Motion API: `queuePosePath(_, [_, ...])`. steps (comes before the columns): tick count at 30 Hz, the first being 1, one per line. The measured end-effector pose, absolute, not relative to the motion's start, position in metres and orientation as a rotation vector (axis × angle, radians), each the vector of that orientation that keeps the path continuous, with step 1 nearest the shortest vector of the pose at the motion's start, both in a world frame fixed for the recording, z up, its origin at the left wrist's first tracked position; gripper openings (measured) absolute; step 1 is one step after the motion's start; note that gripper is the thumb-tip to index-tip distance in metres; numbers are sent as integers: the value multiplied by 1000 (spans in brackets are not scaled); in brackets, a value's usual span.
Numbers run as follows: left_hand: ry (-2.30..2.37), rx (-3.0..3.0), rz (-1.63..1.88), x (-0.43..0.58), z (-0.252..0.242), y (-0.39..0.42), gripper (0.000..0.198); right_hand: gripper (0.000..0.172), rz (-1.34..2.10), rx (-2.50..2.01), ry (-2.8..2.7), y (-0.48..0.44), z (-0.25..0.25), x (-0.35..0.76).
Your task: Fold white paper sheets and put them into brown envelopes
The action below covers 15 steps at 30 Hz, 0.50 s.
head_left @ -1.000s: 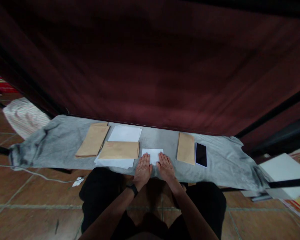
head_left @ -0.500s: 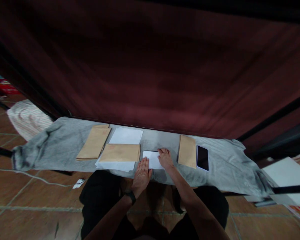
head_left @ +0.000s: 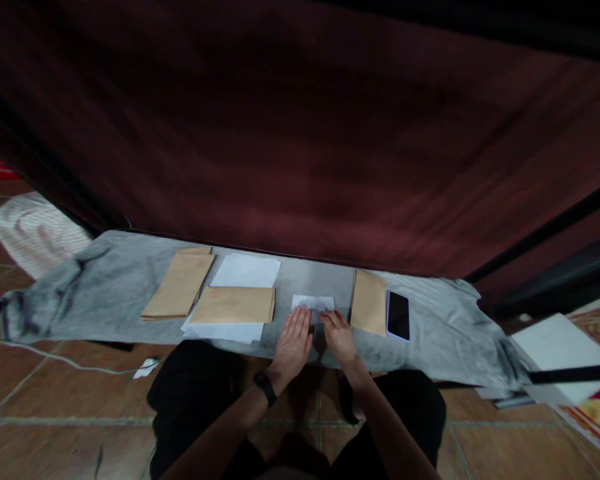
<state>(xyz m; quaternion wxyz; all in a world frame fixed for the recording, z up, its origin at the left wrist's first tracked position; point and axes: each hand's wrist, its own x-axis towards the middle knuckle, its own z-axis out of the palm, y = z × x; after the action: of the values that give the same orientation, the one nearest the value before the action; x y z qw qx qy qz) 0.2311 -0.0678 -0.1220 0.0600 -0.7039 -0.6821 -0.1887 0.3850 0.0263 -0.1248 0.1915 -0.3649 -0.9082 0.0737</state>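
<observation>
Grey cloth-covered bench (head_left: pixel 443 323), small white paper rectangle (head_left: pixel 313 301).
Left hand (head_left: pixel 293 341) lies flat on it; right hand (head_left: pixel 339 337) touches it, fingers bent, pinch or not I cannot tell.

One camera sits on the person's head, above the near edge of the bench (head_left: pixel 445 340), and looks forward and steeply down, so the arms (head_left: pixel 395 423) come in from the bottom of the view. It sees very wide, taking in the bench from its left end to its right end and floor tiles (head_left: pixel 55 393) too, so the left hand (head_left: pixel 293 340) and right hand (head_left: pixel 339 337) look small by the near edge. Past the far edge, a dark red sheet (head_left: pixel 300 147) fills the top half, and the view tips a little, with the far edge lower on the right.
</observation>
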Motion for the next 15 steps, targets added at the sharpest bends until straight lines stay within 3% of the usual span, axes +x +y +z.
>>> queuePosePath(5, [-2168,-2103,-517,237,-159,-71,54,42,310,-1118,-2446,8,-153,395])
queuePosePath(15, [-2121,-2241,-477,234,-166,-17,65,49,312,-1109,-2543,32,-152,344])
